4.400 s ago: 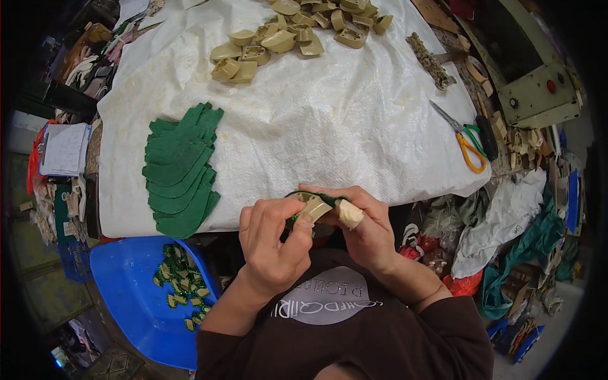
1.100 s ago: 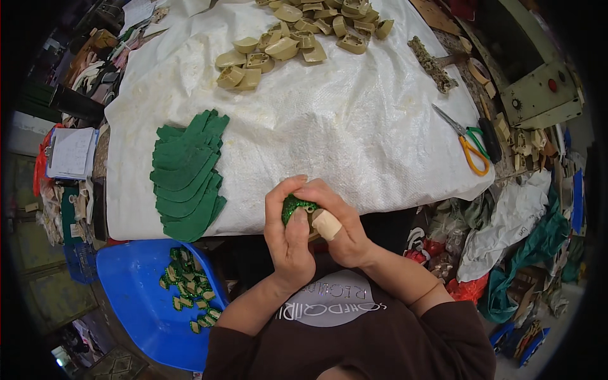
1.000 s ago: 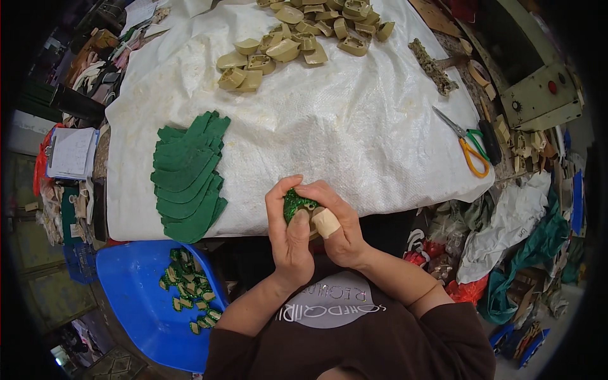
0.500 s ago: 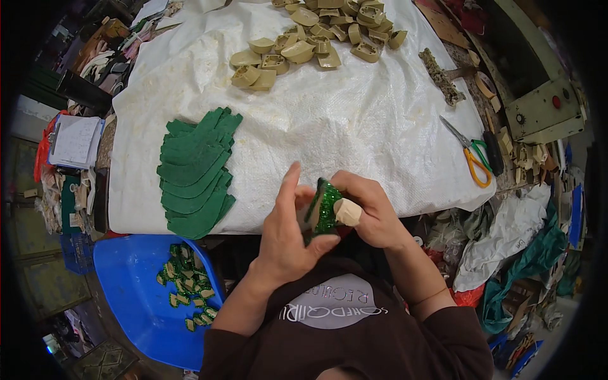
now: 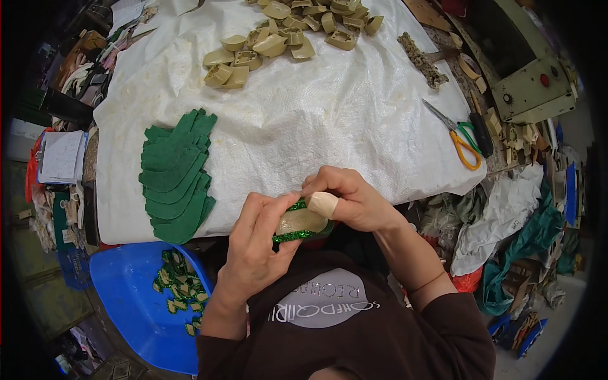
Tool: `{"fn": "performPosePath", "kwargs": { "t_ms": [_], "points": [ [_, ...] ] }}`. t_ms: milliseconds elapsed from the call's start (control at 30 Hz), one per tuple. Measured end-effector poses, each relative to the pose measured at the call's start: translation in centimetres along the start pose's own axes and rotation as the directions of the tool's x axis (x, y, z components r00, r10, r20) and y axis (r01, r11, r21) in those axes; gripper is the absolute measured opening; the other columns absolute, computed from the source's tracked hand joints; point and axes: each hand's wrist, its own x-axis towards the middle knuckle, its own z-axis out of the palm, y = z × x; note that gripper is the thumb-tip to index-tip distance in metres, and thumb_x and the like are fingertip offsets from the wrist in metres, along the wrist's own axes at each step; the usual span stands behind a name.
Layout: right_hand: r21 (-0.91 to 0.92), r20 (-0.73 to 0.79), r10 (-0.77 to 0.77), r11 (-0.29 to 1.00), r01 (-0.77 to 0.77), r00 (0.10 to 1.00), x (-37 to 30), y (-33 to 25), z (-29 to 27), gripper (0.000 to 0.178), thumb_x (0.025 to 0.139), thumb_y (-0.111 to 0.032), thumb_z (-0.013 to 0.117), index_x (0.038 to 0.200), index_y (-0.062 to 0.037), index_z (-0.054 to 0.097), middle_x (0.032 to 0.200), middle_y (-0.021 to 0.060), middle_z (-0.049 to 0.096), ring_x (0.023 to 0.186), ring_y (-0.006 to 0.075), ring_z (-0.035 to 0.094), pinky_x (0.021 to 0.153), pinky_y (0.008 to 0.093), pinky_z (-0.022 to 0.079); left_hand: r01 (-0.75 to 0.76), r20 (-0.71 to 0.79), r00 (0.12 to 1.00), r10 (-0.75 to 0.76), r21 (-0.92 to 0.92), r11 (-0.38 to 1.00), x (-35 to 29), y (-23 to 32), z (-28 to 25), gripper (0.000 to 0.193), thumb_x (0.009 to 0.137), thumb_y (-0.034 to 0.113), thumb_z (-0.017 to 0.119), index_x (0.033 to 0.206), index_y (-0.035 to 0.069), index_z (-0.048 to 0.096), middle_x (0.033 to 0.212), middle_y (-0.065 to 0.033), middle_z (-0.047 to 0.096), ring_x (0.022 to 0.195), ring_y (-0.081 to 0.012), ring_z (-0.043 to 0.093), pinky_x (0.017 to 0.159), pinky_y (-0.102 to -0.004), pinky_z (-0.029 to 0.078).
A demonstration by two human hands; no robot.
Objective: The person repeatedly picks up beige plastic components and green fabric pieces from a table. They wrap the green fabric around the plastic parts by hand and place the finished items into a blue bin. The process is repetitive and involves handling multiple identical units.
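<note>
Between my hands, at the table's front edge, is a beige shoe heel [image 5: 303,222] with glittery green covering along its edges. My left hand [image 5: 253,240] grips it from the left, fingers over the top edge. My right hand [image 5: 358,204] pinches the covering at the upper right edge; a tan wrap covers its thumb. The fingers partly hide the heel. Left of them on the white sheet lies a fanned stack of dark green cut pieces [image 5: 174,180]. Bare beige heels [image 5: 272,45] are heaped at the far side.
A blue basin [image 5: 117,278] below the table's left front edge holds several green-covered heels [image 5: 180,282]. Orange-and-green-handled scissors [image 5: 465,150] lie at the right, beside a dark-handled tool [image 5: 481,135]. A greenish machine housing [image 5: 535,95] stands at the far right, and crumpled bags [image 5: 497,221] lie below.
The heel has turned so its bare beige face shows. My left hand has closed around it, and my right fingers have come to its upper edge. The whole view has shifted slightly.
</note>
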Motion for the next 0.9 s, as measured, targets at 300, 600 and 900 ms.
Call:
{"fn": "performPosePath", "kwargs": {
  "t_ms": [300, 600, 900],
  "points": [
    [0.193, -0.098, 0.16, 0.971, -0.139, 0.982, -0.7, 0.2, 0.3, 0.019, 0.094, -0.02, 0.053, 0.094, -0.0021, 0.059, 0.088, 0.0028, 0.062, 0.082, 0.0089, 0.056, 0.072, 0.0246, 0.046, -0.016, -0.131, 0.991, 0.03, 0.109, 0.994, 0.5, -0.2, 1.7, 0.046, 0.055, 0.008, 0.081, 0.091, 0.0, 0.053, 0.076, -0.0123, 0.055, 0.064, -0.03, 0.058, 0.056, -0.0368, 0.047],
    [-0.029, -0.304, 0.068, 0.996, -0.081, 0.95, -1.2, 0.8, 2.0, 0.027, 0.097, -0.022, 0.044, 0.098, -0.0001, 0.061, 0.099, 0.0072, 0.058, 0.087, 0.0109, 0.055, 0.076, 0.0252, 0.045, -0.036, -0.275, 0.951, 0.14, 0.349, 0.936, 0.8, 0.3, 4.1, 0.038, 0.056, 0.011, 0.079, 0.08, 0.003, 0.05, 0.066, -0.0096, 0.049, 0.054, -0.029, 0.052, 0.049, -0.0378, 0.043],
    [0.443, -0.153, 0.123, 0.896, -0.043, 0.981, -1.1, 1.7, 2.5, 0.035, 0.097, -0.029, 0.047, 0.117, -0.0013, 0.054, 0.107, 0.007, 0.058, 0.099, 0.0136, 0.055, 0.088, 0.0285, 0.044, 0.011, -0.362, 0.919, 0.156, 0.419, 0.908, 0.5, -0.4, 4.3, 0.037, 0.057, 0.013, 0.079, 0.08, 0.003, 0.051, 0.065, -0.0097, 0.048, 0.052, -0.029, 0.051, 0.047, -0.0375, 0.042]
  ]
}}
